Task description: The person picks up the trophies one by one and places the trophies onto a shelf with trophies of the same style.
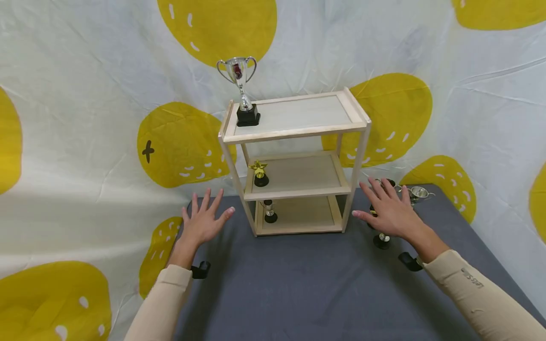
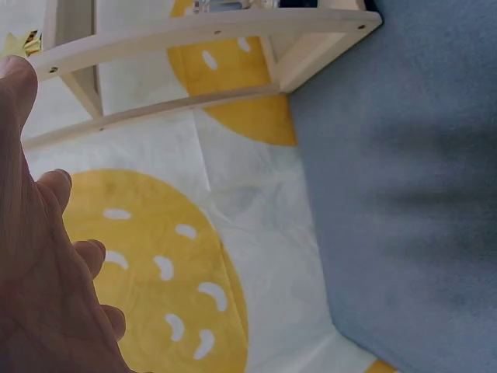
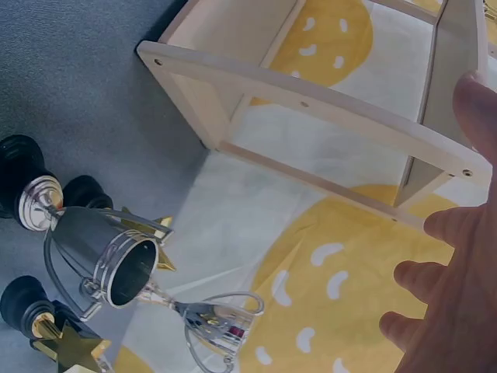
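My left hand (image 1: pixel 202 225) hovers left of a three-tier wooden shelf (image 1: pixel 294 135), fingers spread and holding nothing. On the shelf's other side my right hand (image 1: pixel 390 213) is also spread, above a group of trophies that it partly hides. A silver two-handled cup trophy (image 1: pixel 245 102) stands at the left end of the top tier. Below it, a gold star trophy (image 1: pixel 260 176) is on the middle tier and a small silver cup (image 1: pixel 270 214) on the bottom one. The right wrist view shows a silver cup (image 3: pixel 101 249), another cup (image 3: pixel 213 322) and a gold star trophy (image 3: pixel 74 348).
The shelf stands toward the back of a grey cloth-covered table (image 1: pixel 298 284). A white fabric backdrop (image 1: pixel 85 118) with yellow shapes hangs behind and beside it. Dark wrist-worn devices (image 1: pixel 201 270) show under both forearms.
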{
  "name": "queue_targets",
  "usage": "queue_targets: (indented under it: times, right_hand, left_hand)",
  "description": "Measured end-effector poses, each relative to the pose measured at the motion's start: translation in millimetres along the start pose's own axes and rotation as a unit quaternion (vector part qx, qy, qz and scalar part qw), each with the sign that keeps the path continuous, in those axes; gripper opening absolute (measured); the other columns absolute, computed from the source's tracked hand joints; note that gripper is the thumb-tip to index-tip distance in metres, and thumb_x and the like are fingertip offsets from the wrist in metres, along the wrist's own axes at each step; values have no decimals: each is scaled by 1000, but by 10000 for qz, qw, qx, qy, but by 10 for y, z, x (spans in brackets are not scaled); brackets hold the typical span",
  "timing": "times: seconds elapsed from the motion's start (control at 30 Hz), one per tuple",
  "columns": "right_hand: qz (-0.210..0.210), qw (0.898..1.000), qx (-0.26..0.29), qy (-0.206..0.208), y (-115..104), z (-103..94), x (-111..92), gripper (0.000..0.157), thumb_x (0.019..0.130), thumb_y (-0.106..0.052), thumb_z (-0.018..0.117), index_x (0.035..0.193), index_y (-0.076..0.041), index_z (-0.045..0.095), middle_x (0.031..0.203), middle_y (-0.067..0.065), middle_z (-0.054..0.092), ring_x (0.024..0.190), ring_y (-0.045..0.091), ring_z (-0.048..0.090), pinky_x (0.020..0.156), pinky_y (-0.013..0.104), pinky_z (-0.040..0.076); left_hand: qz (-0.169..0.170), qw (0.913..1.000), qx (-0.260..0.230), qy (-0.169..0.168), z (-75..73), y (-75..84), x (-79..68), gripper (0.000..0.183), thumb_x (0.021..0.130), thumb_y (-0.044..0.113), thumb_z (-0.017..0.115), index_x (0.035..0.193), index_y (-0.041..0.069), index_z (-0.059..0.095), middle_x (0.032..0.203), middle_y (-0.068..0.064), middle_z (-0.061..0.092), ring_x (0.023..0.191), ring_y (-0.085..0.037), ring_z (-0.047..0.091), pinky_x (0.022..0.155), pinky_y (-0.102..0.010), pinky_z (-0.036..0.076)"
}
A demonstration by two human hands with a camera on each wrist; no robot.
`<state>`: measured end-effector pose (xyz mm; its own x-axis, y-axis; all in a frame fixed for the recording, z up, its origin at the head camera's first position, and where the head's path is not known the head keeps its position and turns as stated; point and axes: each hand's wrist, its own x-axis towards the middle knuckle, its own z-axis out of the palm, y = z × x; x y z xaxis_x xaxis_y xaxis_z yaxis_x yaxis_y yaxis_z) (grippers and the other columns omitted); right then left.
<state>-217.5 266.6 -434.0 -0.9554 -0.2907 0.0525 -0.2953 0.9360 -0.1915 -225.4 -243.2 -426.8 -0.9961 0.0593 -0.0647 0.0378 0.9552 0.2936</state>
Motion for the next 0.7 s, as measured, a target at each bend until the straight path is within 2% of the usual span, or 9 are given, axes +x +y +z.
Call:
queue_targets:
  times: [0.3, 0.7]
  right_hand:
    - [24, 10000, 30, -8, 17, 60, -14, 93, 101, -66, 53, 169, -13, 17, 174, 22, 13, 159, 51, 6, 117, 85, -5]
    - [29, 10000, -50, 4, 15, 127, -45, 92, 101, -65, 54, 167, -10, 22, 174, 22, 14, 158, 53, 10, 116, 86, -2]
  left_hand:
    - [-5, 9999, -111, -127, 67, -17, 0, 86, 99, 81, 30, 168, 37, 3, 177, -7, -12, 159, -47, -21, 118, -83, -11]
    - [-102, 9997, -145, -192, 188, -13, 14, 87, 99, 80, 30, 169, 36, 3, 177, -8, -11, 159, -47, -21, 120, -82, -11]
